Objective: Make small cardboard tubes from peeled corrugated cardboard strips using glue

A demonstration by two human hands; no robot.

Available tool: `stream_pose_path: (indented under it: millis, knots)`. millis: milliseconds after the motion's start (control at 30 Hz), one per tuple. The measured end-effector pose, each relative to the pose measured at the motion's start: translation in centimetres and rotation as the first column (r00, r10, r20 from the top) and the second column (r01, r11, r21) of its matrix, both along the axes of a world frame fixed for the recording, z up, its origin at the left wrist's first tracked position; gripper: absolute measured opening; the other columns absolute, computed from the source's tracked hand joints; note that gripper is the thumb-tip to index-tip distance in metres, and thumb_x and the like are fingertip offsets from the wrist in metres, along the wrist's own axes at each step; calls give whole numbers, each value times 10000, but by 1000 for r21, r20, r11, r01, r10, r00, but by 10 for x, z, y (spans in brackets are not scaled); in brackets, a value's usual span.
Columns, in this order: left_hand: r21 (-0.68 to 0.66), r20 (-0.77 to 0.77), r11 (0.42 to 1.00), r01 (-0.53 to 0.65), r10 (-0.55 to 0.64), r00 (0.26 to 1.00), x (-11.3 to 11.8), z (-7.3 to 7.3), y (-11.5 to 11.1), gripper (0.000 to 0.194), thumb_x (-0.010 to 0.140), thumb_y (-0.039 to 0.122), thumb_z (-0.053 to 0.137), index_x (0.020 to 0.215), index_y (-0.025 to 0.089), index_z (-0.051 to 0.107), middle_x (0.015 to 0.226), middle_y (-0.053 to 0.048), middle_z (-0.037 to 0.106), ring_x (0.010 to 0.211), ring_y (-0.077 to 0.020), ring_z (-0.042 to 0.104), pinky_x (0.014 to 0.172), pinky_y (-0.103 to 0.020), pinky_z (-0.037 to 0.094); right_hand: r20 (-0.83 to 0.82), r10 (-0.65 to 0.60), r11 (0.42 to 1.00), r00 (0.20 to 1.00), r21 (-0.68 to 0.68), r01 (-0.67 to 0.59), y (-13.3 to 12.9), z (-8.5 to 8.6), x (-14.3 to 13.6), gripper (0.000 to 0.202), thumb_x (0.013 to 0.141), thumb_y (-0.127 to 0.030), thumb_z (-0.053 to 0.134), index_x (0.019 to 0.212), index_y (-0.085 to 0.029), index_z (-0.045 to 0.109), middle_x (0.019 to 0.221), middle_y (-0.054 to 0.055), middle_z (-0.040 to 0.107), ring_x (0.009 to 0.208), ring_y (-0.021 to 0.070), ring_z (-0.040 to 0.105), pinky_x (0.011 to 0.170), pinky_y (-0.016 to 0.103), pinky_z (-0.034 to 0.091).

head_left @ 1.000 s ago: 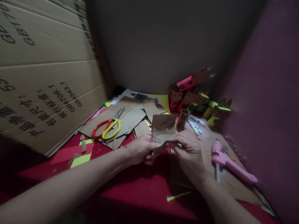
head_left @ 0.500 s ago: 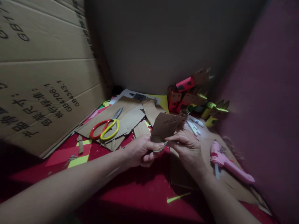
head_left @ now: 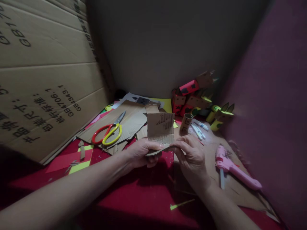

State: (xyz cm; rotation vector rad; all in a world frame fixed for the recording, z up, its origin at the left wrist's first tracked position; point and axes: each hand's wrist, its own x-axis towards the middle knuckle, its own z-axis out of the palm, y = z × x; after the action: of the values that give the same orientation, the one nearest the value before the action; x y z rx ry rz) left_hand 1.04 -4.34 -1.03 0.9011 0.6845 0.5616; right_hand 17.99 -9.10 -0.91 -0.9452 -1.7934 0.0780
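Observation:
A folded piece of brown cardboard is held between both hands above the red tabletop. Its back flap stands up with faint printing on it, and its near edge shows corrugation. My left hand grips the left side, thumb on top and fingers beneath. My right hand pinches the right end of the near edge. Just behind my right hand stands a cardboard tube. Scissors with one red and one yellow handle lie on a cardboard sheet to the left.
On the right, a pink glue gun lies on a cardboard sheet. White markers are near the tube. Red and yellow cardboard figures are heaped at the back right. A large carton walls the left; paper scraps lie before it.
The cardboard has turned and shifted slightly left, so its printed flap faces me more squarely. The tube behind it is now more exposed. Both hands keep their grip.

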Motion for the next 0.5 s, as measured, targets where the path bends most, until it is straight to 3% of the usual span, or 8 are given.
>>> stream_pose_path:
  millis: [100, 267, 367, 500]
  knots:
    - [66, 6, 997, -36, 35, 999, 1, 1, -5, 111, 672, 175, 585, 614, 86, 618, 449, -15, 537, 321, -85, 426, 293, -189, 317, -29, 22, 999, 999, -44, -23, 1, 0, 0, 190, 813, -63, 528, 773, -218, 630, 700, -14, 482, 666, 120, 507, 608, 245, 437]
    - [120, 26, 992, -32, 29, 999, 0, 4, -7, 209, 721, 267, 615, 615, 86, 610, 432, 3, 505, 319, -87, 437, 305, -195, 347, -142, 118, 990, 983, -57, -127, 0, 1, -2, 173, 765, -71, 598, 815, -229, 650, 804, 8, 503, 769, 141, 518, 670, 266, 450]
    - [139, 15, 989, -58, 56, 998, 0, 2, -6, 197, 726, 281, 644, 706, 85, 635, 496, -21, 569, 357, -99, 493, 321, -192, 382, -175, 188, 969, 966, -129, -211, -2, 1, -3, 147, 779, -86, 593, 748, -224, 633, 751, 0, 517, 731, 138, 518, 650, 268, 446]
    - [139, 11, 989, -46, 45, 999, 1, -2, -3, 231, 742, 304, 635, 712, 74, 637, 513, -43, 588, 381, -119, 523, 318, -202, 403, -163, 184, 968, 969, -142, -208, -6, 2, -4, 151, 787, -81, 576, 735, -212, 629, 747, 6, 536, 707, 134, 530, 629, 266, 442]
